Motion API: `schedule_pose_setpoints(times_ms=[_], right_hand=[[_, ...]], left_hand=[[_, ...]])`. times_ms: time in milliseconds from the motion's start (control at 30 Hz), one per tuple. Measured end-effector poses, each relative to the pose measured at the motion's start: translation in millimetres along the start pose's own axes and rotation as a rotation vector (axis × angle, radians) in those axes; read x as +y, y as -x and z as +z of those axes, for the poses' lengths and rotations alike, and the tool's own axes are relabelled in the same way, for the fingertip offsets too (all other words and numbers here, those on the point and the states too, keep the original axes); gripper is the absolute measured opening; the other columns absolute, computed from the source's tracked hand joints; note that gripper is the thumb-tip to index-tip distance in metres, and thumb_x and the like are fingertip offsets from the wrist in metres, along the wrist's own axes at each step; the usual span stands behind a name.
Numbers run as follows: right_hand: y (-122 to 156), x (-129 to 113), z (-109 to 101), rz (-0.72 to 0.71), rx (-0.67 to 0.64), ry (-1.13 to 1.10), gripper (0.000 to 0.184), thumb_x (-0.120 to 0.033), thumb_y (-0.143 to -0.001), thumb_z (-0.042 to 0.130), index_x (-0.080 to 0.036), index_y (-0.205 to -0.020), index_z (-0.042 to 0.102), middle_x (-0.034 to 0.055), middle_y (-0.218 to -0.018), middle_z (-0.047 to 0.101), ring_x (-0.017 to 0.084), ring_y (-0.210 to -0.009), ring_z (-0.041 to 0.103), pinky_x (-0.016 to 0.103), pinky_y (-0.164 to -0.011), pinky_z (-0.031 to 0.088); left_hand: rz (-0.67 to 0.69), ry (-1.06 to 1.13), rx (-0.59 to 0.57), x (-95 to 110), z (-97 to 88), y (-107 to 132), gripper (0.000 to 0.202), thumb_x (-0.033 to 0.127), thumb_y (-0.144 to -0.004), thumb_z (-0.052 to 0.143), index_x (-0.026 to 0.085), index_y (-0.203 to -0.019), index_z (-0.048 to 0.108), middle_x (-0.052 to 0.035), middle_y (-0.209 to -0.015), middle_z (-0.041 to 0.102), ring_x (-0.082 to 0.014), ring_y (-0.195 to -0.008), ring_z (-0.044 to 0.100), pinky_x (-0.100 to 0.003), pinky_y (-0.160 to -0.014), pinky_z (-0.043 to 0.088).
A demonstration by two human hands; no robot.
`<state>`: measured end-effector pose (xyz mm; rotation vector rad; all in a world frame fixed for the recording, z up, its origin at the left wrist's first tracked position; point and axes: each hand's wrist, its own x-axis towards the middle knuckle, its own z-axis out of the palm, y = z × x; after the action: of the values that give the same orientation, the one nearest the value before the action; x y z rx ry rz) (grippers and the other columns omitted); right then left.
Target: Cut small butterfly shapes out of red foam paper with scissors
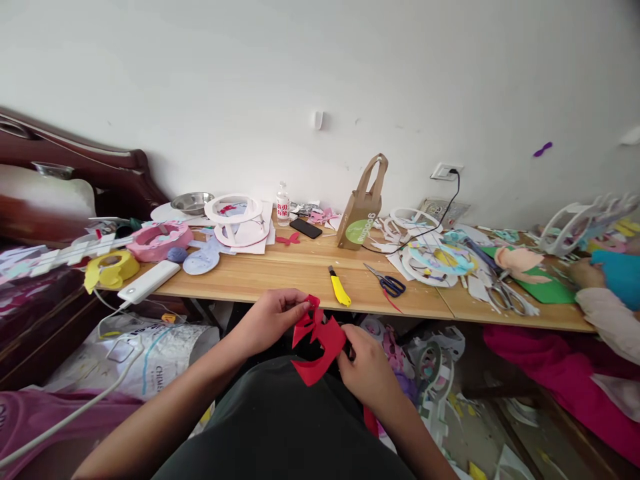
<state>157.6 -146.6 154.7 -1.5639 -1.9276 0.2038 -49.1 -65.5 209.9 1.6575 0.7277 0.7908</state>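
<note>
A piece of red craft paper (327,343) with curved cut-outs hangs between my hands, above my lap and just in front of the table edge. My left hand (275,319) pinches its upper left end between thumb and fingers. At its right edge, my right hand (367,367) grips it with curled fingers. Beyond the paper, a yellow utility knife (340,288) lies on the table near the front edge. To its right rest dark-handled scissors (390,281) with a thin red strip (392,301) beside them. A small red cut-out shape (288,239) lies farther back.
On the wooden table (300,273) stand a plastic bottle (283,205), a phone (306,228) and a brown bag (361,213). White rings (234,208) and paper scraps crowd both sides. At far right, another person's sleeve (607,317) and hand reach over the table.
</note>
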Motion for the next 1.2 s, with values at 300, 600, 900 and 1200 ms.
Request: schedule_pose_setpoints(times_ms=[300,600,900,1200], right_hand=[[0.3,-0.8,-0.7,-0.029,0.007,0.032,0.015,-0.010,-0.087,0.045,-0.019,-0.085,0.056,0.0059,-0.083,0.061,0.022,-0.081,0.056,0.029,-0.071,0.039],[-0.2,0.0,-1.6,-0.014,0.023,0.007,0.015,-0.016,-0.091,0.043,-0.019,-0.084,0.056,0.0067,-0.081,0.061,0.023,-0.083,0.057,0.030,-0.073,0.041],[0.5,7.4,-3.2,-0.012,0.022,-0.001,0.015,-0.013,-0.089,0.044,-0.019,-0.085,0.058,0.0067,-0.085,0.064,0.021,-0.082,0.058,0.029,-0.071,0.041],[2.2,4.7,-3.4,-0.021,-0.012,0.016,0.015,-0.010,-0.086,0.044,-0.020,-0.084,0.055,0.0054,-0.083,0.061,0.021,-0.079,0.055,0.029,-0.068,0.037]], left_hand=[[0.025,-0.238,-0.026,13.4,-10.8,2.7,0.029,0.040,-0.091,0.055,0.017,-0.091,0.073,-0.0045,-0.085,0.072,-0.0173,-0.073,0.061,-0.024,-0.065,0.045],[-0.075,0.449,0.112,-7.6,21.3,-4.5,0.035,0.048,-0.073,0.078,0.016,-0.082,0.066,-0.0023,-0.076,0.070,-0.0129,-0.064,0.060,-0.023,-0.062,0.046],[-0.058,0.448,0.157,-17.4,28.9,-4.2,0.040,0.050,-0.071,0.080,0.014,-0.078,0.064,-0.0005,-0.067,0.065,-0.0100,-0.056,0.055,-0.022,-0.057,0.044],[-0.084,0.037,-0.020,-2.3,2.2,-5.6,0.034,0.049,-0.082,0.067,0.015,-0.085,0.068,0.0001,-0.066,0.064,-0.0112,-0.058,0.055,-0.022,-0.055,0.044]])
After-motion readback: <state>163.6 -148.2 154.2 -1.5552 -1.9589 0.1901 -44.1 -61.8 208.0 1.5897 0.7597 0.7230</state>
